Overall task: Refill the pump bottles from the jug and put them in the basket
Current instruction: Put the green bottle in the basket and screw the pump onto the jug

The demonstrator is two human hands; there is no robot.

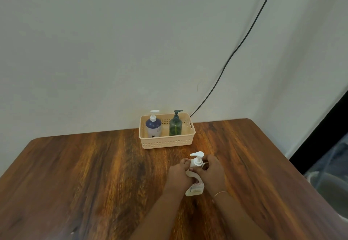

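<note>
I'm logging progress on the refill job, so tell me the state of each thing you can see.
White pump bottle: upright on the table, pump on, held by both hands.
Left hand: gripping the body.
Right hand: at the pump collar.
Blue bottle: upright in basket.
Green bottle: upright in basket.

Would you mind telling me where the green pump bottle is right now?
The green pump bottle stands upright in the right half of the basket at the table's far edge by the wall, beside the blue bottle.
</note>
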